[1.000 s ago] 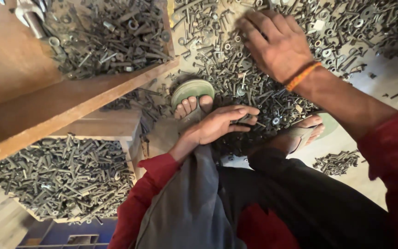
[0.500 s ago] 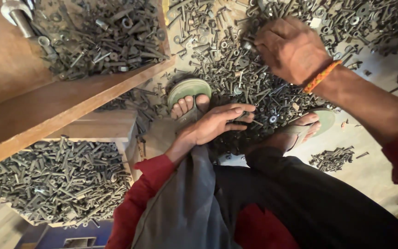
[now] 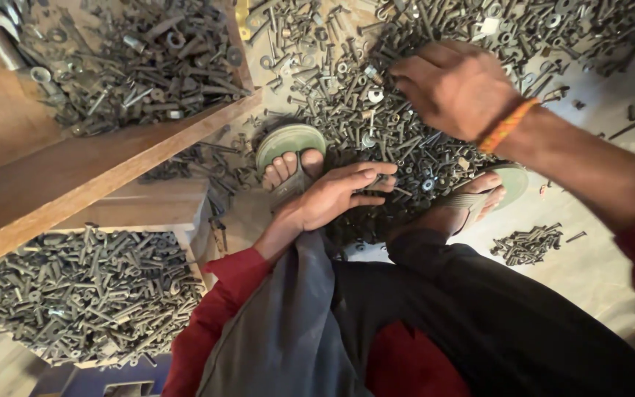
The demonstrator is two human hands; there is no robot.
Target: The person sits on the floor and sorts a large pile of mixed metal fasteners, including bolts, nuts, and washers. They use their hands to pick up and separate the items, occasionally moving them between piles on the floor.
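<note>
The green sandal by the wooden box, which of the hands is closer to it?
Left. The left hand rests right beside the green sandal, over the toes. The right hand is farther off, up over the pile of bolts on the floor.

The person wears a dark red long-sleeved top, its sleeves (image 3: 214,323) reaching down to both wrists. A woven orange wristband (image 3: 507,125) with thin red and yellow strands circles the right wrist. The left hand (image 3: 336,195) and right hand (image 3: 453,84) are bare, with no rings or gloves. The legs are covered by loose black trousers (image 3: 479,316), and a grey cloth (image 3: 288,331) drapes over the left knee. On both feet sit pale green sandals (image 3: 288,143) with dark grey straps across the bare toes
</note>
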